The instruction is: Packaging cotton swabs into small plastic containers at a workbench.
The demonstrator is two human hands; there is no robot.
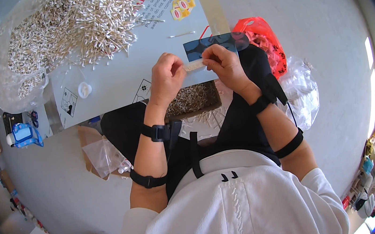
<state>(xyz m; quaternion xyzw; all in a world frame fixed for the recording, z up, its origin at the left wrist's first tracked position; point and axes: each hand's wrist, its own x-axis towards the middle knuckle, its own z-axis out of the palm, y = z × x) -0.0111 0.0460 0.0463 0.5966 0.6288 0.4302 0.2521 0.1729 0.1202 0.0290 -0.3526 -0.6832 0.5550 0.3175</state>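
Between my two hands, over the near edge of the grey-white table (111,79), is a small pale bundle (195,66) that looks like packed cotton swabs. My left hand (167,78) pinches its left end, fingers curled. At the other end, the thumb and fingers of my right hand (226,66) are closed on it. A dark translucent sheet (194,47) lies just beyond the bundle, partly behind my right hand. Below my hands, a box of loose cotton swabs (192,99) sits between my legs. One single cotton swab (181,35) lies on the table ahead.
A big heap of cotton swabs (99,22) spills from a clear bag (1,89) at the far left. Small yellow packets (182,8) and a small white container (84,90) are on the table. To the right stand a red bag (272,42) and a clear plastic bag (304,97).
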